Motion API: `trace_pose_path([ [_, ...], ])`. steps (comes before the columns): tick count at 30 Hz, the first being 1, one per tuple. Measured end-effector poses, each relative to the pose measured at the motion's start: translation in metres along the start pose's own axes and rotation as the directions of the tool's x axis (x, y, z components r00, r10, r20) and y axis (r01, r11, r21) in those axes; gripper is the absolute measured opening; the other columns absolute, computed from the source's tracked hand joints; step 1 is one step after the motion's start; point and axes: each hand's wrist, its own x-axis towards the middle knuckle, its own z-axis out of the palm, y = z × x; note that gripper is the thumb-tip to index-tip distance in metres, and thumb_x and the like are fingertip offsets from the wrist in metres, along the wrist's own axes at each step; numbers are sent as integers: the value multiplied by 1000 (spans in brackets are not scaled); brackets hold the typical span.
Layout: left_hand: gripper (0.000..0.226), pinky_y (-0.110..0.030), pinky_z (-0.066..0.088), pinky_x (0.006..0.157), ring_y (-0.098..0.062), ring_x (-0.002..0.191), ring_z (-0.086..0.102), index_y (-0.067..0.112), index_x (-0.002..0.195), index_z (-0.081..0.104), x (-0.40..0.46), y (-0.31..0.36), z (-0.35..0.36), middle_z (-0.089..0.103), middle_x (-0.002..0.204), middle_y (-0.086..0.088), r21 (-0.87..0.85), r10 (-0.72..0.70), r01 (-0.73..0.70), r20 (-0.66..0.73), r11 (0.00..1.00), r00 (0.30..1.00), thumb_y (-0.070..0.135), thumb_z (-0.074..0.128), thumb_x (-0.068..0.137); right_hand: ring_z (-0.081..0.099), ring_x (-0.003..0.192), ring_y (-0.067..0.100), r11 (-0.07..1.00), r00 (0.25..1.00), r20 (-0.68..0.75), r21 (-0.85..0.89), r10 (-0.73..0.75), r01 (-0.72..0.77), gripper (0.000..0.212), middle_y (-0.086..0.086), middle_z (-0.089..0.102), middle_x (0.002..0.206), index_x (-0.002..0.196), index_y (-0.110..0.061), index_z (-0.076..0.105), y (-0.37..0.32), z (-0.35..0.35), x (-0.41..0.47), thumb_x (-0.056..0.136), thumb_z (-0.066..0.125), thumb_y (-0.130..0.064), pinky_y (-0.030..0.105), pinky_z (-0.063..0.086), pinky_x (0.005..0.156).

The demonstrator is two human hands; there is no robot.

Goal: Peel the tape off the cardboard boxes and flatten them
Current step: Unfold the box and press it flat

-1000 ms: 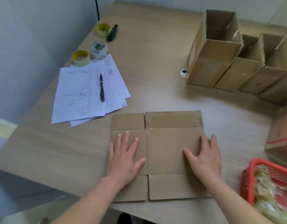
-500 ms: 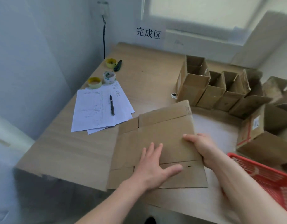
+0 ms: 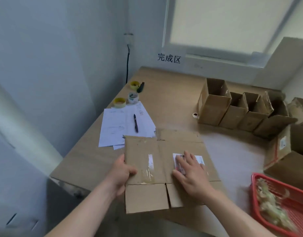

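A flattened cardboard box [image 3: 143, 156] lies over the near edge of the wooden table [image 3: 169, 100], its face showing strips of clear tape [image 3: 150, 161] and a white shipping label [image 3: 200, 159]. My left hand [image 3: 123, 173] grips the box's left edge, thumb on top and fingers under. My right hand [image 3: 190, 173] lies flat on the label with straight, spread fingers. A row of open cardboard boxes [image 3: 214, 103] stands at the back right of the table.
Sheets of paper [image 3: 118, 129] with a pen [image 3: 136, 125] lie at the left, with several tape rolls [image 3: 119, 102] behind them. A red basket [image 3: 260, 185] of crumpled tape sits at the right. A larger box [image 3: 284, 151] stands beside it. A wall sign [image 3: 168, 57] hangs behind the table.
The flattened box has been turned over, so its taped, labelled face is up. My left hand moved from pressing its top to gripping its left edge. The view tilted upward.
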Motion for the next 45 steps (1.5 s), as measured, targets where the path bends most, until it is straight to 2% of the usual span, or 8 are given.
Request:
trace_pose_path([
  [6,58,-44,54,92,-27,111,64,23,133,55,20,-98,-41,69,116,3,395,-7,113,-259,912,966,-6,59,83,-6,153,19,978,949,303,-207,83,-20,68,-6,-5,167,154,-41,11,52,87,-10,95,31,-68,48,17,118],
  [12,86,-50,9,122,-29,152,-11,32,158,1,49,-151,-26,-15,165,1,977,158,86,-118,194,980,63,47,92,-11,152,21,959,990,142,-282,23,18,81,2,-9,166,156,-38,7,73,103,25,86,14,-77,49,7,117],
  [18,85,-69,13,108,-40,146,-29,43,151,-19,80,-176,-5,-38,158,0,991,181,97,-80,-89,980,84,0,80,2,152,27,923,989,141,-371,-52,101,76,5,5,167,156,-36,12,88,114,65,90,14,-74,52,13,112],
  [23,82,-71,28,101,-43,151,5,39,155,20,80,-179,-5,5,167,-6,992,246,89,-65,-86,967,80,24,83,4,152,24,943,990,134,-319,-54,95,65,1,7,167,154,-40,15,93,117,66,94,15,-64,51,14,113],
  [29,99,-66,6,115,-46,149,-12,23,159,6,92,-172,36,-8,165,-18,956,222,291,-294,44,930,81,8,79,-8,152,31,960,988,157,-278,5,39,74,12,-5,166,156,-24,14,70,121,68,92,18,-62,53,4,117],
  [37,72,-73,-5,109,-37,142,-37,47,146,-23,99,-177,31,-42,155,7,994,181,30,-10,-107,983,75,3,84,-12,152,23,916,926,242,-209,-291,343,63,-6,-7,167,155,-40,8,67,137,82,97,19,-59,53,-1,116],
  [41,84,-69,-2,115,-25,142,-41,50,152,-11,88,-168,25,-43,154,14,1000,151,11,-8,-20,988,83,10,78,-9,153,14,965,951,187,-34,-248,258,76,-9,-6,166,157,-40,14,74,118,74,89,37,-65,45,1,121],
  [45,91,-57,8,119,-20,149,-26,44,156,5,46,-186,6,-29,162,11,913,231,278,-352,299,907,86,31,79,24,147,28,992,991,41,9,126,-126,78,7,18,164,150,-22,37,96,98,47,83,67,-50,47,24,116],
])
